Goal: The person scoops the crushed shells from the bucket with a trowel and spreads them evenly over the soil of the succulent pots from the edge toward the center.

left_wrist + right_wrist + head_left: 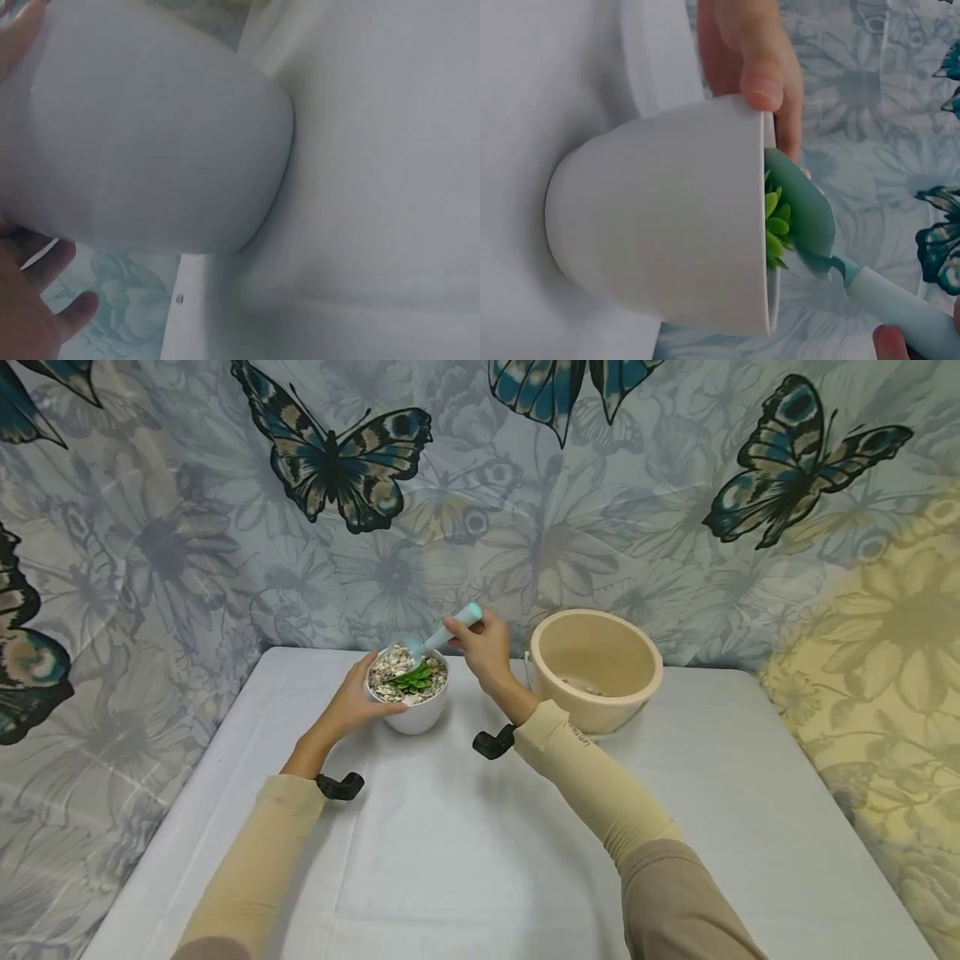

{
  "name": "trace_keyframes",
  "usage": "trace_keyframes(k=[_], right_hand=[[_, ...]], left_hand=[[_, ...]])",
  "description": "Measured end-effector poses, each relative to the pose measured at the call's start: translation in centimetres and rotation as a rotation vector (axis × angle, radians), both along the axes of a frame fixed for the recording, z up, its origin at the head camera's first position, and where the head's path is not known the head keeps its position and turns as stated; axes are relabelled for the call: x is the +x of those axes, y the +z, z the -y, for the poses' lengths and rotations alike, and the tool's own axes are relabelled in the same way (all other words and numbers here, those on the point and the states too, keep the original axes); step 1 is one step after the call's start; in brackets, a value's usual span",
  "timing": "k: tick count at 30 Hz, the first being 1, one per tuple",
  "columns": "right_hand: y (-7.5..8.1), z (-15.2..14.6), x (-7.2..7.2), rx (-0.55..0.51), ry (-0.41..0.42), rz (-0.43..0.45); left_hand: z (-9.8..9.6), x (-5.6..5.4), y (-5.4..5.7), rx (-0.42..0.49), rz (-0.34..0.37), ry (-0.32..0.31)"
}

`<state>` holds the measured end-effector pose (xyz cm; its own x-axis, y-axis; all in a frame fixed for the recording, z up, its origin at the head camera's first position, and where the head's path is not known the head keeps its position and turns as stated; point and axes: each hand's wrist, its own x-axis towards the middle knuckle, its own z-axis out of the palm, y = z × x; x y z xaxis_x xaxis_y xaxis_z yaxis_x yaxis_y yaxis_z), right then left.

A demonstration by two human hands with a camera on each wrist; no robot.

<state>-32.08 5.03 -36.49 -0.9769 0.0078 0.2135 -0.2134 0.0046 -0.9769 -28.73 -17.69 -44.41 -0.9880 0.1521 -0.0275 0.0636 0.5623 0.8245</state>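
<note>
A white plant pot [417, 718] stands on the table, filled with pale pebbles [390, 667] around a green succulent [414, 678]. My left hand [352, 697] grips the pot at its left side, thumb at the near rim and fingers round the far side. In my right hand [486, 647] is a light blue-green trowel [450, 631], pinched by its handle. The trowel's scoop [810, 206] is at the pot's mouth, right over the succulent in the right wrist view. The left wrist view shows the smooth pot wall [165, 135] with fingertips [75, 315] beside it.
A cream bucket [592, 710] stands right of the pot, close to my right forearm, with a few small bits on its bottom. White cloth covers the table [442, 860]. Behind it hangs a butterfly-patterned fabric backdrop [465, 560].
</note>
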Motion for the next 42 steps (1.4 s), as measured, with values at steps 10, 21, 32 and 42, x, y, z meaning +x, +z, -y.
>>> trace_keyframes(k=[10, 21, 32, 42], right_hand=[[0.2, 0.3, -0.1, 0.031, -0.025, -0.060], [-0.6, 0.3, 0.0, 0.022, 0.018, -0.078], [0.1, -0.3, -0.1, 0.026, 0.053, -0.033], [0.3, -0.4, -0.2, -0.011, 0.015, -0.022]], left_hand=[[-0.7, 0.8, -0.1, -0.041, -0.071, 0.087], [0.3, 0.2, -0.3, -0.019, 0.018, 0.018], [-0.3, 0.6, -0.4, -0.027, -0.031, 0.066], [-0.4, 0.6, -0.1, -0.030, -0.020, 0.071]])
